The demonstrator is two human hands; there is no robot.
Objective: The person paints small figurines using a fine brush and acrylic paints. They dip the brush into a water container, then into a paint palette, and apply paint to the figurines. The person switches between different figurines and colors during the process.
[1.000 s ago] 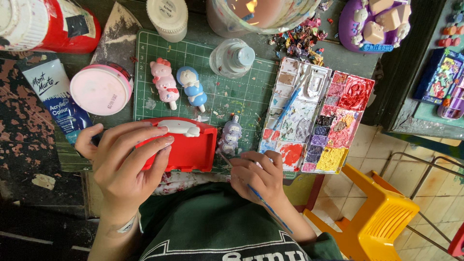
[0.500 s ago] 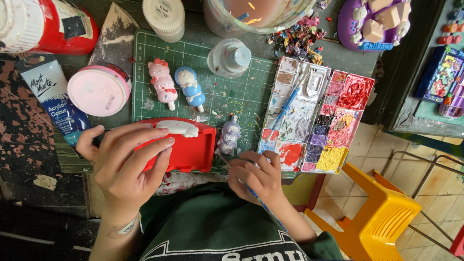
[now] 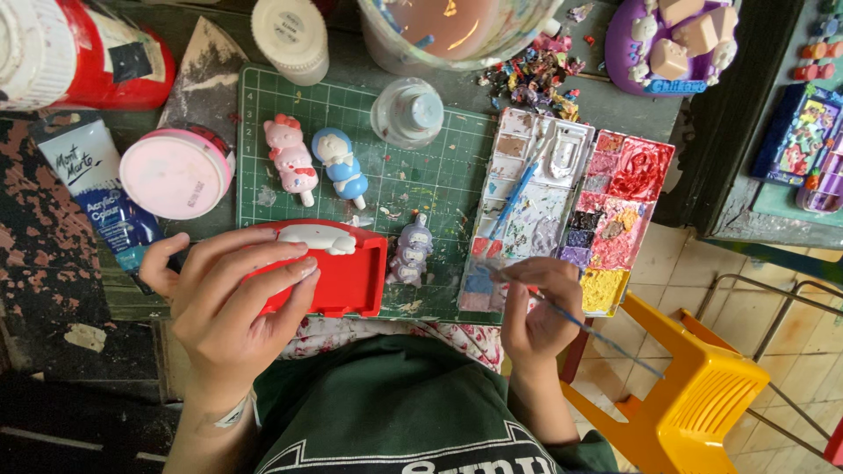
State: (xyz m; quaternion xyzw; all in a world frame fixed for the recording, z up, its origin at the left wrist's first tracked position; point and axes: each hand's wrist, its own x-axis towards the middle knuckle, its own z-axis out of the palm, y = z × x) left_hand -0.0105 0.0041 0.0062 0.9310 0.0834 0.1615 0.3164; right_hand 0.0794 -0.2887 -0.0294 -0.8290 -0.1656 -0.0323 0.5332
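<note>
Two hands at work: left hand (image 3: 230, 303) grips a red figure (image 3: 338, 272), right hand (image 3: 540, 307) pinches a thin brush (image 3: 597, 338) at the paint palette (image 3: 575, 211); a slip could smear wet paint.

A dark work surface (image 3: 53, 263), worn and flecked with reddish patches, fills the view from nine to twelve o'clock. At four o'clock the floor (image 3: 702, 272) is laid with pale cream tiles and darker grout lines. A bright yellow plastic stool (image 3: 694, 395) stands on it near five o'clock, just beside the surface's edge. A thin metal frame (image 3: 781, 316) crosses the tiles at four o'clock. Even, soft light falls over everything.
</note>
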